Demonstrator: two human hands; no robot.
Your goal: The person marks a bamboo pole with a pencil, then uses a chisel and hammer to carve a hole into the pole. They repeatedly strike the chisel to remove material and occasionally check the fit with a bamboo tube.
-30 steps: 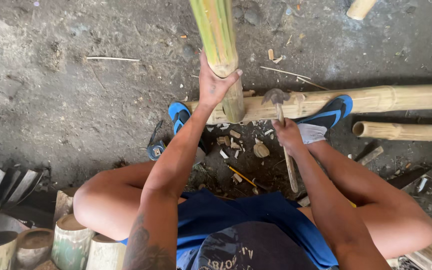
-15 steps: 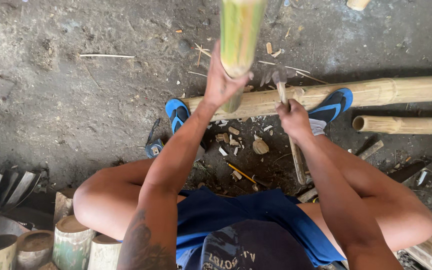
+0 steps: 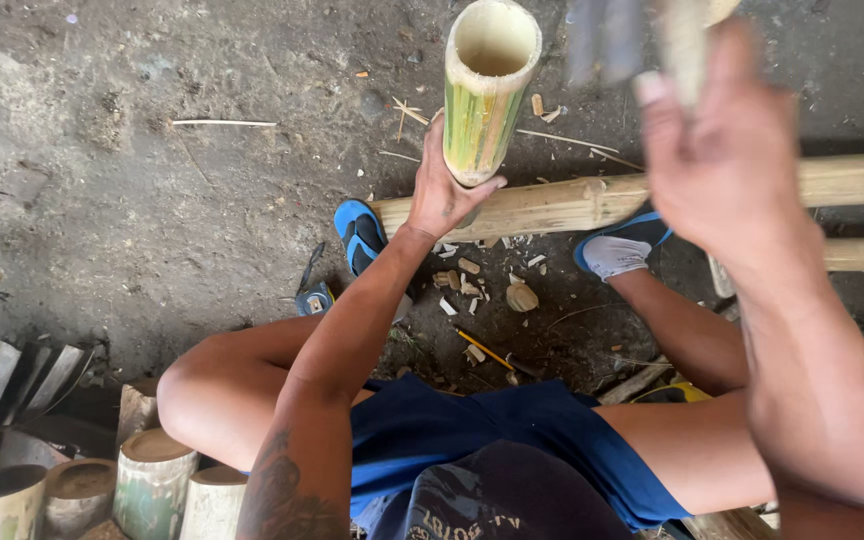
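Mid-chop: left hand [image 3: 444,192] fingers wrapped round upright bamboo tube [image 3: 485,90], right hand [image 3: 727,150] fingers gripping raised, blurred blade [image 3: 607,40]; next, probably a true downstroke.

Shorts [image 3: 512,440]: bright blue, loose at the legs, reaching the thighs.
Top [image 3: 512,495]: dark navy cloth at the bottom edge of the view, with pale printed lettering across it.
Footwear: a blue sandal with black straps [image 3: 360,235] on the left foot; a blue one [image 3: 642,232] on the right.
Sock [image 3: 614,255]: whitish grey, on the right foot only.
Arms: bare, sleeveless; a dark tattoo [image 3: 282,495] marked the left forearm.
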